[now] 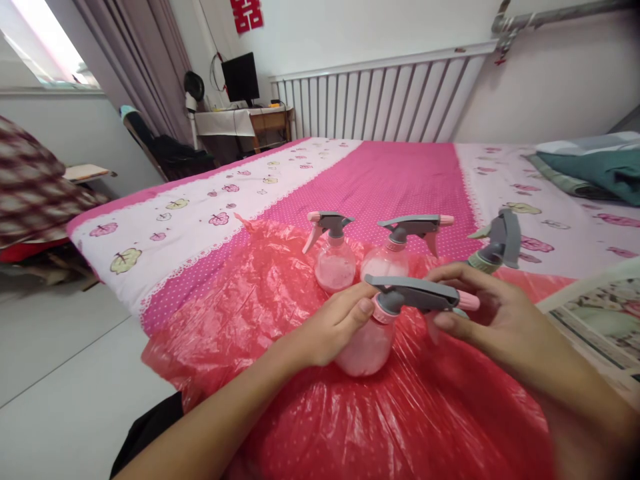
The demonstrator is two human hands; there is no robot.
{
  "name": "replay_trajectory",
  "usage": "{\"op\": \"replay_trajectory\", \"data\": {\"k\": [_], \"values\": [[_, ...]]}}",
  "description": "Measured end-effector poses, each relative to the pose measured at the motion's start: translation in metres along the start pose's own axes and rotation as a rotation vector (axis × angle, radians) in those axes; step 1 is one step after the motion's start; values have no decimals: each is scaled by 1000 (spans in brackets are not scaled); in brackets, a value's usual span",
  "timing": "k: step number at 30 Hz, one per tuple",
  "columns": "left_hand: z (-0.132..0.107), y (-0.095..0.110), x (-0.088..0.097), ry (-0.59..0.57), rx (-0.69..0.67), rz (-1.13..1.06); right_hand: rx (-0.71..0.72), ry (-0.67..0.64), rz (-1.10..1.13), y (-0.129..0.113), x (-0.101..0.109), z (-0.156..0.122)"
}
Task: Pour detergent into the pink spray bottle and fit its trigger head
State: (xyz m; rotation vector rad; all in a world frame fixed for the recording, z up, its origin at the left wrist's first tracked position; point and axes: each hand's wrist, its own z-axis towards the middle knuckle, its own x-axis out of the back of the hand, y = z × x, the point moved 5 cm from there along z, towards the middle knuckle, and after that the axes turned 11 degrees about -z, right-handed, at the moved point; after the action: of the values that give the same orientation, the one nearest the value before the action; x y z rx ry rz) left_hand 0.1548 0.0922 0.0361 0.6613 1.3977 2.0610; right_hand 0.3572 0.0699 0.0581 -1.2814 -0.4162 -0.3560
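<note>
A clear spray bottle (367, 350) with a pink collar and grey spray head stands in front of me on red plastic sheeting (240, 313). My left hand (340, 327) grips its side, thumb by the collar. Around the nozzle and trigger end of the same spray head, my right hand (475, 300) curls its fingers. Just behind are two similar pink spray bottles, one on the left (335, 263) and one in the middle (385, 260). Past my right hand rises a green-collared spray bottle (500, 240), its body mostly hidden. A pale teal bit shows between my right fingers.
Under the sheeting lies a bed with a pink and white cover (400, 173). Printed paper (600, 313) lies at the right, folded bedding (595, 167) beyond it. A desk (270, 120) with a monitor (241, 79), a fan (194, 87) and a chair (170, 153) stand back left.
</note>
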Motion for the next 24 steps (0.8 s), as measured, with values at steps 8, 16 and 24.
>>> {"op": "replay_trajectory", "data": {"k": [8, 16, 24], "values": [[0, -2, 0, -2, 6, 17, -35, -132, 34, 5, -1, -9], [-2, 4, -2, 47, 32, 58, 70, -177, -29, -8, -4, -12], [-6, 2, 0, 96, 66, 96, 103, -218, -19, -14, -11, -13]]}}
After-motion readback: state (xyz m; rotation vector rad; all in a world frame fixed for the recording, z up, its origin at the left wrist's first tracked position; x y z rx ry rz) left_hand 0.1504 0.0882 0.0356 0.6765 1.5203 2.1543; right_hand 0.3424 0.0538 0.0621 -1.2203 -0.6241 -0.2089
